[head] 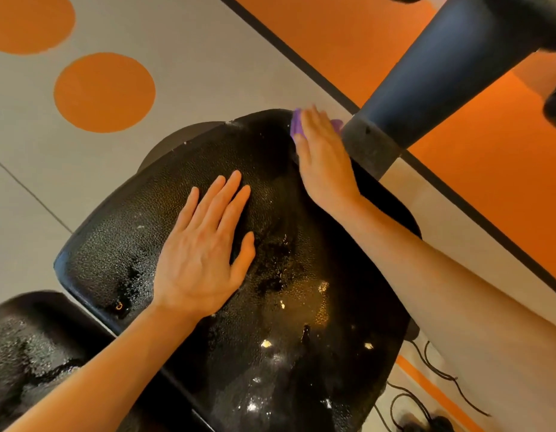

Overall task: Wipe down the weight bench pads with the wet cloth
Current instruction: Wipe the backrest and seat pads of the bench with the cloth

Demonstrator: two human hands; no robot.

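Pebbled black pad point(270, 307), wet; left hand point(201, 260) flat, grip released; right hand point(320, 151) presses purple cloth point(297, 124), apparently flat.

The large bench pad point(270, 291) is filling the middle of the view, with a second pad point(30, 347) lying just beside it at the lower left. The left hand point(205, 244) is resting flat on the large pad's middle. The right hand point(320, 151) is lying on the cloth point(297, 124) at the pad's far edge, next to the machine post point(432, 88). Cables point(426, 397) are lying on the floor point(192, 57) at the lower right.
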